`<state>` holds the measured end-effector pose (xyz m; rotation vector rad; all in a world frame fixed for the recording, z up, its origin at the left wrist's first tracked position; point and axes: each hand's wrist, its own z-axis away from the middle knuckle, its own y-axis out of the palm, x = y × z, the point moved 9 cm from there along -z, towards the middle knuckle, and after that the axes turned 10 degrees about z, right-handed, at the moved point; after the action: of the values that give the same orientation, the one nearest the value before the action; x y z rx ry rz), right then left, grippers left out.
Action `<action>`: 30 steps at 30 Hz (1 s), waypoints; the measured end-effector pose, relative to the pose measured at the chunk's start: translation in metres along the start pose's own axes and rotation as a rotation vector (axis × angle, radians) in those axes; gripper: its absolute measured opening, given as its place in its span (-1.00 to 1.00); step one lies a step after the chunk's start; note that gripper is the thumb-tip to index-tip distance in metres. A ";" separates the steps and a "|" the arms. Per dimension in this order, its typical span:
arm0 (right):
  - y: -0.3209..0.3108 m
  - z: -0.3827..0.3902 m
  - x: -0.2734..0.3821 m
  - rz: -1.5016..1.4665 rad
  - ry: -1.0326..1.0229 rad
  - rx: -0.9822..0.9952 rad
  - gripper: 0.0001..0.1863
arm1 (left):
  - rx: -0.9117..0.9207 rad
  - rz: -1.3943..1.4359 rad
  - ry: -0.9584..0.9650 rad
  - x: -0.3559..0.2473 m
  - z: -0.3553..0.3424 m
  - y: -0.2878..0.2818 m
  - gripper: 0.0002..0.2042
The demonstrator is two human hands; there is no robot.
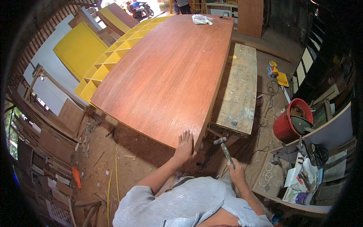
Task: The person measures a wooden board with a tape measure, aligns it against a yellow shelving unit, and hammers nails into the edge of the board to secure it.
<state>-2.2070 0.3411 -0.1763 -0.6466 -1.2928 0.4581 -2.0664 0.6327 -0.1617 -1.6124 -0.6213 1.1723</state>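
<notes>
A large reddish-brown wood panel [162, 75] lies over a yellow compartmented frame [99, 72], whose open cells show along the far left side. My left hand [184, 145] rests on the panel's near right corner, palm down with its fingers stretched out. To the right of that corner, my right hand [237, 172] is closed around the handle of a hammer [226, 151]. The hammer's head points up and away from me, apart from the panel.
A paint-stained workbench [238, 90] stands right of the panel. Farther right are a red bucket [293, 121], paint cans [272, 70] and cables. A cluttered tray-like table [270, 178] sits near right. A white plastic bag [201, 19] lies on the panel's far end. Wood scraps litter the floor.
</notes>
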 end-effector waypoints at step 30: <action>0.203 0.094 0.044 -1.244 0.360 -0.423 -0.55 | 0.036 -0.226 0.495 0.034 0.002 0.001 -0.26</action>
<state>-2.2799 0.5375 -0.2673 -0.1485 -1.2002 -0.9256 -2.0544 0.6616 -0.1761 -1.6692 -0.4396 0.5829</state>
